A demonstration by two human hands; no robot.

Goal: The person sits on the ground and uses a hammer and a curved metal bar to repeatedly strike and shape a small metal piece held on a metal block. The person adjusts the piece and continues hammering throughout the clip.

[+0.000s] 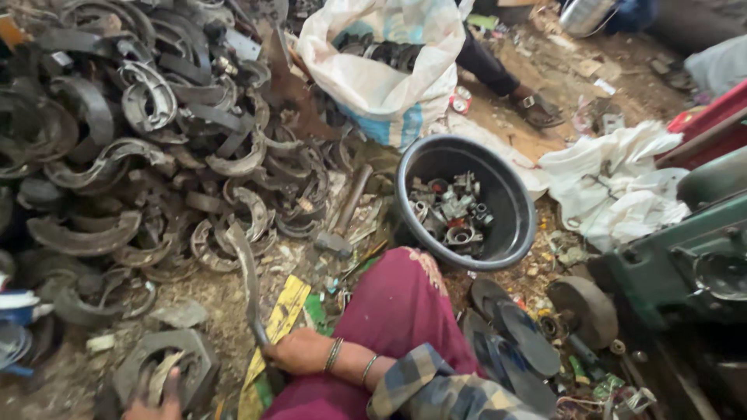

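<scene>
Gripping curved brake shoe (247,284) in right hand (299,350) fingers | left hand (156,400) on metal ring (167,362)

Black tub (513,204), white sack (373,78), hammer (339,225)

brake-shoe heap (156,140) blocking left, black tub (510,233) right, littered gap between

I had one view only, from the head camera, so no second view shared any part of the scene. It looked steeply down and forward from above my lap to the ground. My right hand (299,350) sat close under the lens at the bottom edge, my left hand (152,400) cut off at the lower left. The scrap pile (140,132) filled the left side, the tub (510,198) lay near centre, and the sack (381,78) stood farther off at the top.
</scene>
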